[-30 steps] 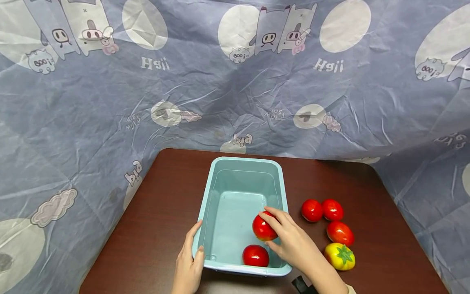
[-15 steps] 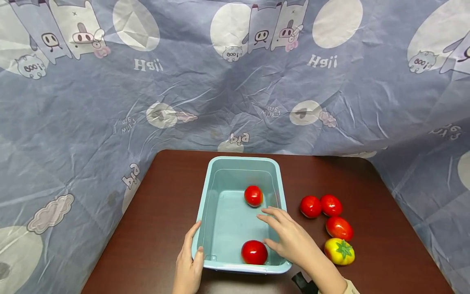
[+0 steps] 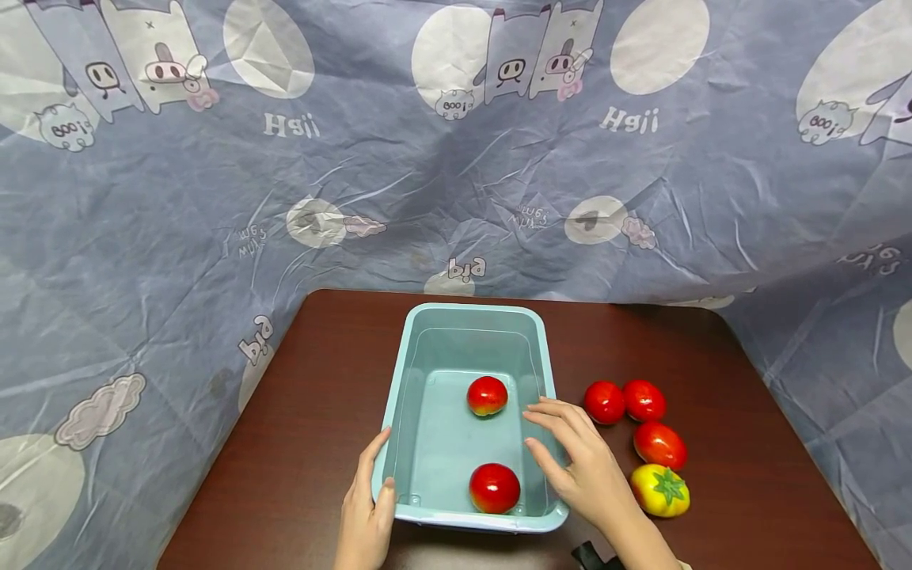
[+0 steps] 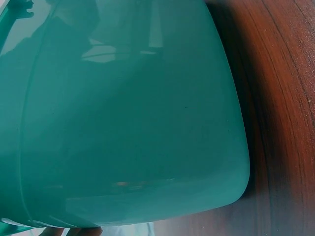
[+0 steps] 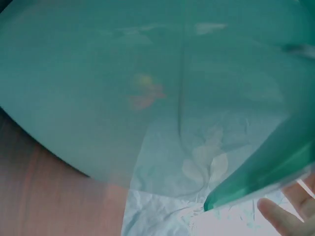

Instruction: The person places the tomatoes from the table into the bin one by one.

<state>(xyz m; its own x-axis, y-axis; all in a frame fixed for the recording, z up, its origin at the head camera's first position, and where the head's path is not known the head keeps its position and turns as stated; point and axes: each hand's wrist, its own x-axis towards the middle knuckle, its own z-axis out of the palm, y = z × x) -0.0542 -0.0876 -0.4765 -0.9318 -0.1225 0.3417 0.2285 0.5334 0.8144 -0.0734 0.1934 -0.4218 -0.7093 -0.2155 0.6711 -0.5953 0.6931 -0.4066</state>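
Rightward, just beside the empty, loosely spread right hand (image 3: 586, 467), lies a red fruit (image 3: 605, 403). Left hand (image 3: 367, 511) grips the tub (image 3: 473, 307).

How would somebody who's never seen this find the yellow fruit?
On the brown table, look right of the pale blue bin. There, the yellow fruit sits nearest the viewer. Its three neighbours are red; only it shows a green star-shaped leaf.

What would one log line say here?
left hand: holds light-blue rectangular plastic bin | right hand: holds nothing, at bin's right side | in bin: two glossy red rounded fruits
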